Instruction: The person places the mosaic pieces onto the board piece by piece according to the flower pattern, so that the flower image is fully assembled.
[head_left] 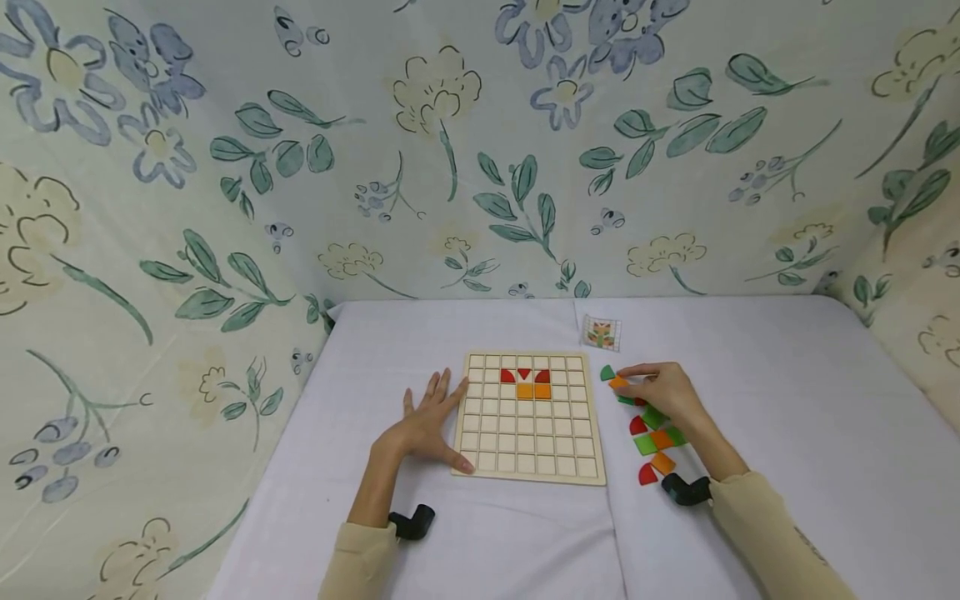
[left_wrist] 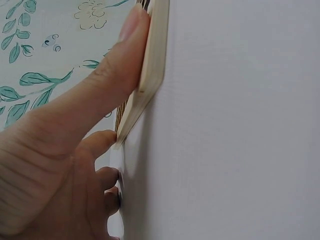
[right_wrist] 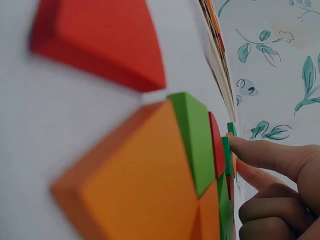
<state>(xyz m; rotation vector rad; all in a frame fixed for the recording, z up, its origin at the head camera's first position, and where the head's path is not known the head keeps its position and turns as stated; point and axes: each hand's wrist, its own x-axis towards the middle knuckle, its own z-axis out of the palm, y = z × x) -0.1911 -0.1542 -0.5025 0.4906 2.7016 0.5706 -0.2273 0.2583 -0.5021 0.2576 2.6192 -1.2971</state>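
A wooden grid board [head_left: 495, 458] lies on the white table. In its upper cells sit two red quarter-round tiles [head_left: 542, 377], a red triangle tile [head_left: 524, 373] and two orange square tiles [head_left: 542, 392]. My left hand [head_left: 423, 429] spreads along the board's left side, the thumb on the near left corner and the fingertips by the left edge; the left wrist view shows the thumb [left_wrist: 100, 80] against the wood. At the far end of the loose tiles, my right hand [head_left: 667, 392] pinches an orange tile [head_left: 617, 382] between thumb and index finger. The right wrist view largely hides that tile.
Loose red, green and orange tiles [head_left: 662, 440] lie in a row right of the board, under and beside the right forearm. A small pattern card [head_left: 602, 333] lies behind the board's right corner. Floral cloth [head_left: 450, 167] hangs behind the table.
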